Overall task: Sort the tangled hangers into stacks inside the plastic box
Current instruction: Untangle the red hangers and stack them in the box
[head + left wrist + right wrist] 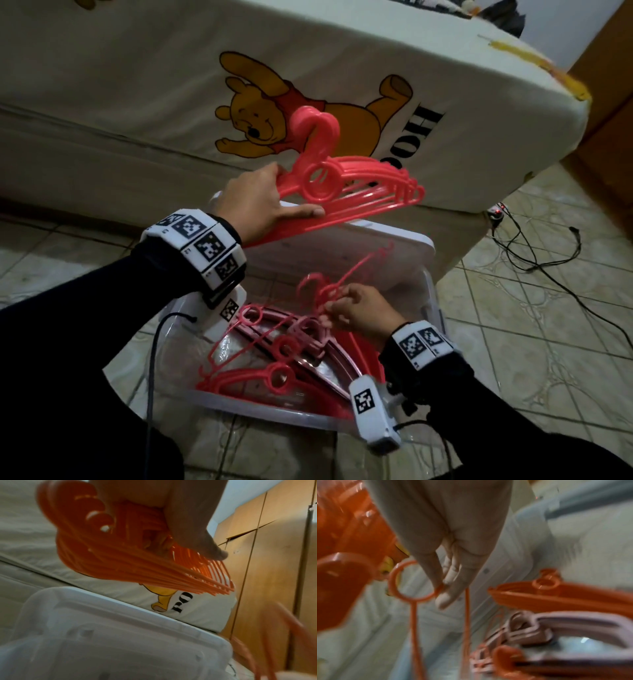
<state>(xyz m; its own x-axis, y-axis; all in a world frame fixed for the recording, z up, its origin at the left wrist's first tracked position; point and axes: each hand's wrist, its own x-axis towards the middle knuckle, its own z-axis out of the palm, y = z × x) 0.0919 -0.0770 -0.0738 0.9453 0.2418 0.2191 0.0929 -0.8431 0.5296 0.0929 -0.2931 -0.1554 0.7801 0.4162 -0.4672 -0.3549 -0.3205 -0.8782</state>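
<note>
my left hand (pixel 251 202) grips a stack of pink hangers (pixel 346 185) above the plastic box (pixel 430 291), thumb pressed along the lower bars, fingers wrapped over the top edge near the hooks. my right hand (pixel 359 313) is down inside the box, fingertips (pixel 443 600) pinching a thin pink hanger (pixel 346 274) at its ring. loose hangers (pixel 274 356) lie tangled on the box floor.
</note>
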